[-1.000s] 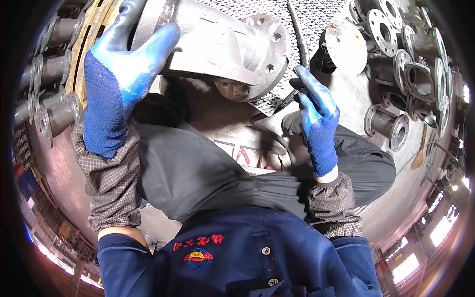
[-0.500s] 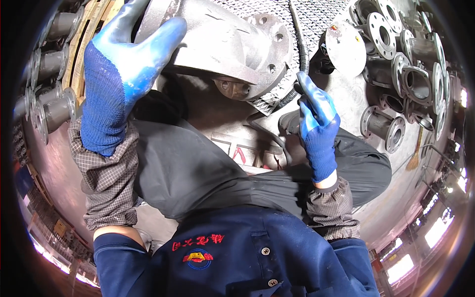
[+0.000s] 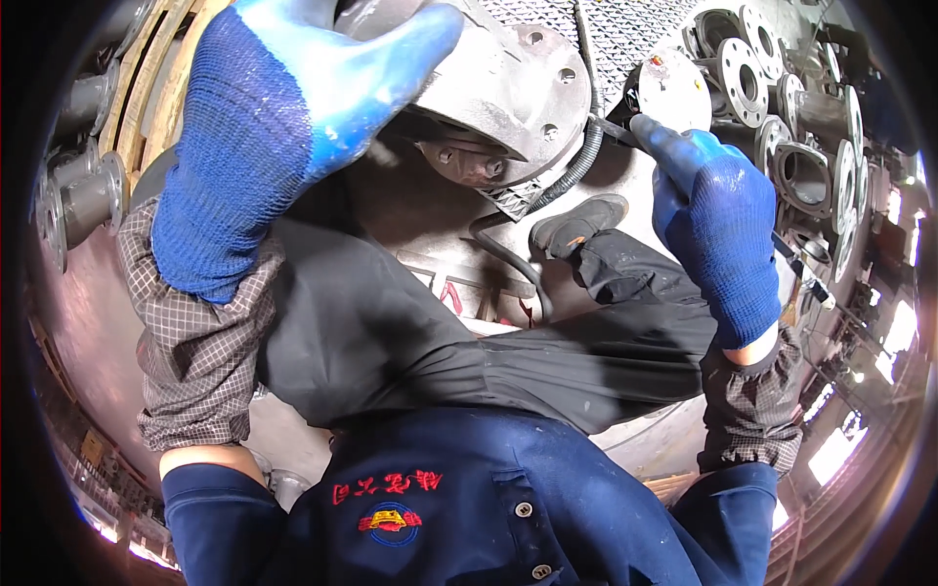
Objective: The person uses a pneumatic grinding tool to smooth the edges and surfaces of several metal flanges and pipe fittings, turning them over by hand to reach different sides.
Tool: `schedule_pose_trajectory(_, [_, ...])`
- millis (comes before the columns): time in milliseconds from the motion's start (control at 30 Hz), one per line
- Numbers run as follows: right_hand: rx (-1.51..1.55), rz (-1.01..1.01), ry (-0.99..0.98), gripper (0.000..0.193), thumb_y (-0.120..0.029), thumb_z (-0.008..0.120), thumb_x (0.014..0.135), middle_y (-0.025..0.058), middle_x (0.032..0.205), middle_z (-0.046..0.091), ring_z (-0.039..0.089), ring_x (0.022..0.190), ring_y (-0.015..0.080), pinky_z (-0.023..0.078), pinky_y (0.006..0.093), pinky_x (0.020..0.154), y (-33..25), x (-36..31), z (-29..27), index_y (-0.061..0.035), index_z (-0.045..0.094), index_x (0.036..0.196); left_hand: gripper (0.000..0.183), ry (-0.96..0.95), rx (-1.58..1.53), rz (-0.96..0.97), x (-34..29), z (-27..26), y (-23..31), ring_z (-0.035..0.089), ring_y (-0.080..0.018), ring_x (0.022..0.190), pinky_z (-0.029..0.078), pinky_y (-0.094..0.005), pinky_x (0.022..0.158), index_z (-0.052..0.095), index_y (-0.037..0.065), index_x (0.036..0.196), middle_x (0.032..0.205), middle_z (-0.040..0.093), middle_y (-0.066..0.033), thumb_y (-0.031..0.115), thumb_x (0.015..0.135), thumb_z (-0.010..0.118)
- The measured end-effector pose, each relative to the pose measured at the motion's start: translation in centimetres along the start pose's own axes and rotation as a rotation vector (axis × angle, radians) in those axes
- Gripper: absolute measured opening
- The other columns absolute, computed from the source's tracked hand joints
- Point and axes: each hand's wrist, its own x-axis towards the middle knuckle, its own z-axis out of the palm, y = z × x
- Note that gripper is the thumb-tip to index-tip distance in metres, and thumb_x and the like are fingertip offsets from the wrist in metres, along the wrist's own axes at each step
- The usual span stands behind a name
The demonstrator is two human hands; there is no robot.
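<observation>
A grey flanged pipe casting (image 3: 489, 98) lies in front of me at the top, its bolt-holed round flange turned to the right. My left hand (image 3: 303, 93), in a blue coated glove, is over the casting's left part. Its thumb is stretched out and its fingertips are cut off by the top edge; I cannot tell whether it presses on the metal. My right hand (image 3: 708, 186), gloved alike, is closed around a slim dark tool (image 3: 618, 133), whose tip points left toward the flange. Its exact kind is unclear.
A black ribbed hose (image 3: 576, 176) runs down beside the flange, over a metal mesh surface (image 3: 635, 21). A pale round disc (image 3: 674, 90) stands right of it. Several flanged pipes crowd the right, including one fitting (image 3: 806, 176); more pipes (image 3: 88, 205) and wooden slats (image 3: 147, 93) are left.
My right hand has moved right, away from the hose, and the slim tool now shows in it. My left hand has shifted right and looks larger, with its thumb farther over the casting.
</observation>
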Motion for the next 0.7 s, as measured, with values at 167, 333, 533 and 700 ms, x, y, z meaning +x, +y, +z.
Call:
schedule_pose_trajectory(167, [-0.049,-0.081,-0.017,0.023,-0.007,0.059,0.075,0.0106,0.075,0.063,0.064,0.067,0.0264,0.051,0.0363,0.058,0.0,1.4,-0.3,-0.0123,0.067,0.096,0.059,0.094,-0.051,0.05,-0.2,1.8,-3.5,0.066,-0.0213,0.087,0.05,-0.0275,0.079,0.049,-0.003,0.128,0.096,0.065,-0.0207,0.015,0.074,0.065])
schedule_pose_trajectory(333, [-0.037,-0.051,-0.116,0.031,0.001,0.056,0.075,0.0121,0.081,0.066,0.064,0.072,0.0287,0.051,0.0356,0.065,0.4,1.8,-0.5,-0.0116,0.067,0.1,0.059,0.039,-0.051,0.204,0.1,1.3,-1.6,0.065,-0.0172,0.084,0.05,-0.0266,0.078,0.047,-0.006,0.129,0.093,0.066,-0.0199,0.012,0.074,0.063])
schedule_pose_trajectory(533, [-0.038,-0.11,-0.133,0.029,0.0,0.057,0.073,0.012,0.082,0.066,0.064,0.072,0.0285,0.052,0.0361,0.065,-0.4,2.4,-1.1,-0.0112,0.067,0.098,0.059,0.053,-0.189,-0.062,-0.1,0.1,-0.1,0.065,-0.0163,0.084,0.05,-0.0259,0.078,0.047,-0.006,0.129,0.092,0.066,-0.0193,0.012,0.074,0.063])
schedule_pose_trajectory(700, [-0.041,-0.147,-0.122,0.019,-0.004,0.057,0.076,0.0122,0.074,0.065,0.065,0.065,0.0252,0.053,0.0348,0.06,-0.8,2.1,-1.2,-0.0093,0.068,0.09,0.059,0.176,-0.054,0.08,-0.6,2.1,-0.9,0.064,-0.0171,0.088,0.049,-0.0261,0.081,0.047,-0.006,0.129,0.096,0.066,-0.0201,0.012,0.075,0.063])
